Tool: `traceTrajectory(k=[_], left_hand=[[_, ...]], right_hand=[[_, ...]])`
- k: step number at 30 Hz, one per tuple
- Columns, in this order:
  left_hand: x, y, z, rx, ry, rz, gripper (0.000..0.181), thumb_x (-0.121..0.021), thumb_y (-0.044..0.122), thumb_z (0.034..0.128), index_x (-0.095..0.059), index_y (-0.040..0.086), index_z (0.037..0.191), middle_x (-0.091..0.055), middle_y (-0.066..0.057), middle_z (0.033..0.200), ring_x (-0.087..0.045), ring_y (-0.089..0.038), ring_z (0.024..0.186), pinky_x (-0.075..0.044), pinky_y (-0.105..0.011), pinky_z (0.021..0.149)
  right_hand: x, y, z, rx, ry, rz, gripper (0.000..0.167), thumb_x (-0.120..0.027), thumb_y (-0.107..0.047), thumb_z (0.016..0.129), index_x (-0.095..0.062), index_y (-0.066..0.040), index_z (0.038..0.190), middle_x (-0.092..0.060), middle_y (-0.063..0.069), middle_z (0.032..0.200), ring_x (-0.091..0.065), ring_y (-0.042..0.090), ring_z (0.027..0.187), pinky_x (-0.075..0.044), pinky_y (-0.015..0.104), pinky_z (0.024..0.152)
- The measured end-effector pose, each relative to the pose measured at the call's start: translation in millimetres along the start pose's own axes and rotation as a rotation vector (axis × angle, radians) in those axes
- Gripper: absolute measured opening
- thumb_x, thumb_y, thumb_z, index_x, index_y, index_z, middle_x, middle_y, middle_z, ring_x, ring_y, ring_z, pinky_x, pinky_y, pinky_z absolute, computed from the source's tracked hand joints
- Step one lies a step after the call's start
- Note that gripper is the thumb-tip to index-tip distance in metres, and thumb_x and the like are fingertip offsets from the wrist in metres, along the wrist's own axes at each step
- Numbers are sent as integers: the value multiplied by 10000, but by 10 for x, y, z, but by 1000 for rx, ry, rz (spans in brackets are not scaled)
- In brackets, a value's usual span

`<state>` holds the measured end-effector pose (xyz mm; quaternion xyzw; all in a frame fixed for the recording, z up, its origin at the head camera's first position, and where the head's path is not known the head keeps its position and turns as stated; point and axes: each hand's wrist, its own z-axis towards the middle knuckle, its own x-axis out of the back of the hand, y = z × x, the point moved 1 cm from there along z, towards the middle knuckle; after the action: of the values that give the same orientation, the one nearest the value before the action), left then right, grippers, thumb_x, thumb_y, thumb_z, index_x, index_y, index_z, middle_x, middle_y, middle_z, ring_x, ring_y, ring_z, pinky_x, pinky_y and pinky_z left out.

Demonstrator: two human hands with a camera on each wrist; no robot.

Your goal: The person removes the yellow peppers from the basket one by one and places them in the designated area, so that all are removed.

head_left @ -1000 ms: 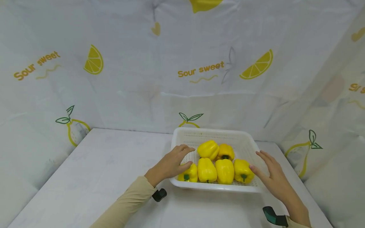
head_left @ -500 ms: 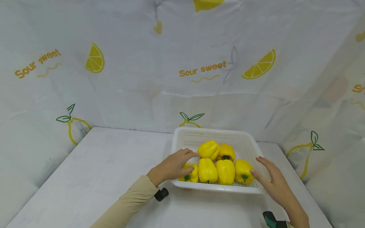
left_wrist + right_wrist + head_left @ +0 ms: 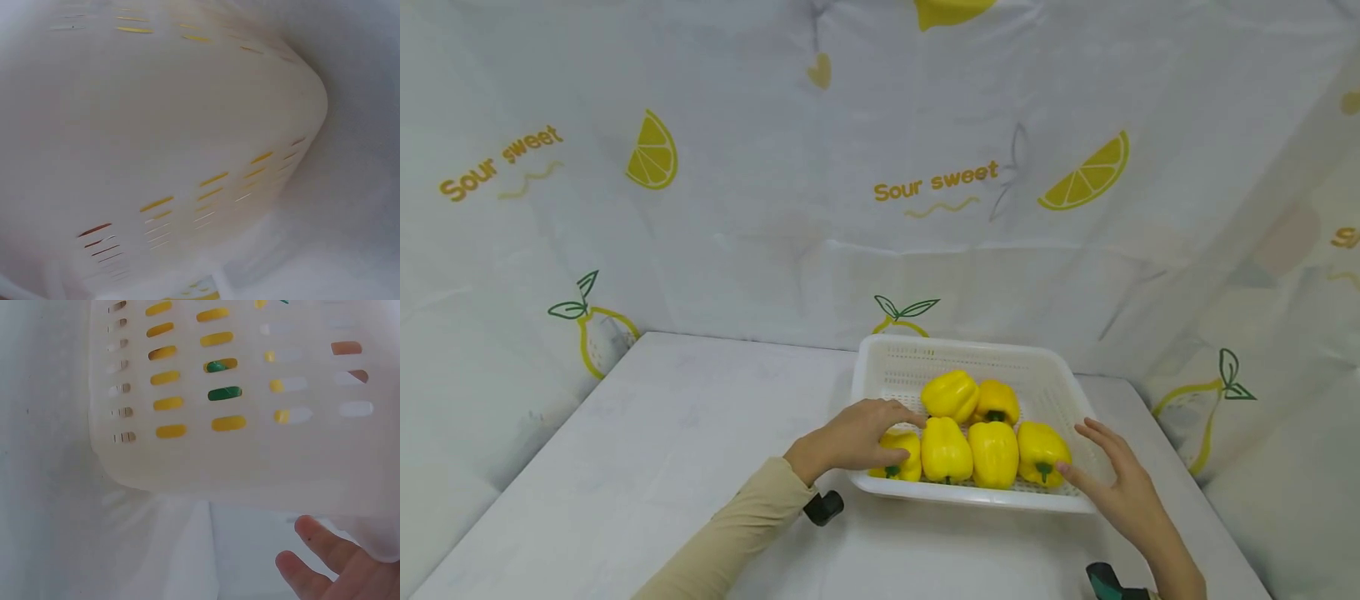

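Observation:
In the head view a white slotted basket [image 3: 970, 495] holds several yellow bell peppers [image 3: 994, 454]. My left hand [image 3: 853, 435] reaches over its left rim, fingers relaxed above the leftmost pepper [image 3: 910, 467]; whether they touch it I cannot tell. My right hand [image 3: 1123, 487] is at the right rim, fingers spread, the thumb tip beside the rightmost pepper [image 3: 1041, 454]. The left wrist view shows the basket's outer wall [image 3: 156, 119] without the hand. Fingers of my right hand [image 3: 344, 569] show below the basket wall [image 3: 250, 469] in the right wrist view.
The basket stands on a white table [image 3: 685, 433], near its back edge. A white curtain [image 3: 737, 167] printed with lemons and lettering hangs behind and along both sides. A dark device [image 3: 823, 508] is at the left wrist, another [image 3: 1108, 581] at the right.
My left hand has lowered slightly and moved a little right over the leftmost pepper. The right hand has shifted slightly down. Basket and peppers keep their arrangement.

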<state>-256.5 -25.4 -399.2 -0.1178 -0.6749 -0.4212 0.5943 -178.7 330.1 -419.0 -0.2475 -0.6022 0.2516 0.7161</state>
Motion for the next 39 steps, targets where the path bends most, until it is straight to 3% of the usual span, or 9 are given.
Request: traceTrajectory(k=[4,9,22,30,39], left_hand=[[6,16,13,2,-42,28,391,-688,257,880,-656,260,1269,-639,58,1337,-566,-147,1267,-388,-391,1129],[-4,30,26,20,-78,86,377,-697,268,864,-670,298,1240,-645,78,1317,-565,-140,1262,-358,-425,1122],[-81,82,29,39,-33,274,374,-642,388,878,-679,335,1246,-685,70,1235,-621,-105,1128,-413,-368,1006],[-108,95,27,46,37,269,354,-567,347,941,-662,303,1279,-694,84,1246,-626,-99,1163,-432,-358,1017],[-126,75,50,83,31,226,339,-513,372,995,-648,306,1299,-694,94,1248,-637,-94,1134,-415,-376,1024]], right_hand=[[-7,-17,-10,-51,0,22,775,-714,-376,901,-373,-3,1488,-198,254,1614,-152,556,1446,-166,811,1029],[-6,-16,-8,-48,3,44,736,-711,-355,908,-396,-9,1476,-197,239,1620,-144,551,1453,-164,810,1031],[-39,5,-26,-79,32,82,744,-704,-364,913,-391,-12,1489,-216,207,1629,-143,533,1468,-141,800,1056],[-37,20,-37,-45,66,94,677,-686,-337,932,-426,-21,1471,-261,200,1616,-167,513,1472,-145,783,1073],[-44,33,-32,-52,64,103,667,-666,-346,945,-421,-29,1477,-246,193,1624,-151,513,1478,-128,788,1074]])
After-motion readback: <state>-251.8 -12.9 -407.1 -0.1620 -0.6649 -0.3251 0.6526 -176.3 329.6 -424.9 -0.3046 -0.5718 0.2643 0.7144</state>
